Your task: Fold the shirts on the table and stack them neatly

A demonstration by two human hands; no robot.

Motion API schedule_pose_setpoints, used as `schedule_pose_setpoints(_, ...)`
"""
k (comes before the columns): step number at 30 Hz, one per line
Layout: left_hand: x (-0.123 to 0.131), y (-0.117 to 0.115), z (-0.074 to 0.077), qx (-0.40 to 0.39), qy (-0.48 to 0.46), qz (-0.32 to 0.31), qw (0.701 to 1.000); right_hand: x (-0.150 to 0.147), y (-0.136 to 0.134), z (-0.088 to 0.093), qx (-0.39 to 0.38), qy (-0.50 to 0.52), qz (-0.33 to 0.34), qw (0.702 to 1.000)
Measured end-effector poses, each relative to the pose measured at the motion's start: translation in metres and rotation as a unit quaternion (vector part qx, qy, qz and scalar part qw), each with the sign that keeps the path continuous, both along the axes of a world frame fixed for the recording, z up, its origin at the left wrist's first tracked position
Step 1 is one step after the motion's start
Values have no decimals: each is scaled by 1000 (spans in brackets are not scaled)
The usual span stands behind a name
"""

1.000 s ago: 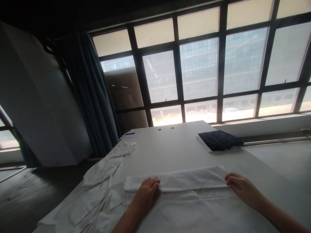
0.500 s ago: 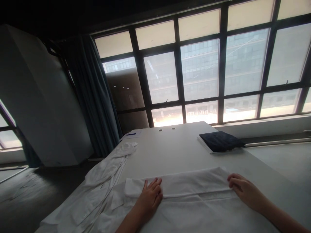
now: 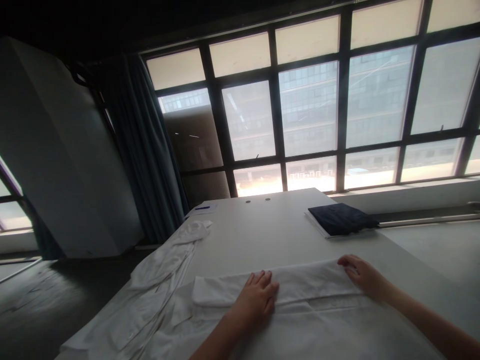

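A white shirt (image 3: pixel 296 325) lies spread in front of me, with a wide folded band (image 3: pixel 300 281) along its far edge. My left hand (image 3: pixel 257 300) rests palm down on the middle of that band, fingers stretched forward. At the band's right end, my right hand (image 3: pixel 358 275) has its fingers curled over the cloth's edge; the fingertips are partly hidden. More white fabric, with sleeve-like folds (image 3: pixel 161 270), lies loosely along the table's left side.
The white table (image 3: pixel 255 240) runs away toward large windows. A folded dark garment (image 3: pixel 341 218) lies at its right edge over something white and flat. A blue pen (image 3: pixel 202 207) sits on paper (image 3: pixel 205 211) at the far left. A blue curtain (image 3: pixel 146 150) hangs beyond.
My left hand has slid right along the folded band. My right hand has shifted left, further over the band's right end.
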State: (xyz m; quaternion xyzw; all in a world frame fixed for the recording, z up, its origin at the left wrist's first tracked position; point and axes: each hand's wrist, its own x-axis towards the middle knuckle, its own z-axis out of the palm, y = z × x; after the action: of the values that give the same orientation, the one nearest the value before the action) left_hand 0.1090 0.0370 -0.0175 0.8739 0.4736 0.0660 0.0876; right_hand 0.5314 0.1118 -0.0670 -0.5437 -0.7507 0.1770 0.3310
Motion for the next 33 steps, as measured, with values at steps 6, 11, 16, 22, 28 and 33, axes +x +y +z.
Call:
schedule_pose_setpoints(6,25,16,-12,-36,-16,-10,999,-5,11,-19,2,-81,-20,997)
schedule_pose_setpoints(11,23,16,-20,-50,-5,-4,999,-14,1,-4,26,-257,-69,964)
schedule_pose_setpoints(16,25,15,-20,-41,1,-7,999,-100,-17,37,65,-302,-50,950)
schedule_pose_setpoints(22,23,14,-13,-25,2,-17,1000,-212,-24,18,28,-208,162,964)
schedule_pose_setpoints(28,17,13,-16,-46,-4,7,999,-191,-13,-5,-25,-207,125,970)
schedule_pose_setpoints(33,5,11,-19,-65,4,44,997,-139,-5,-18,-9,-221,72,973)
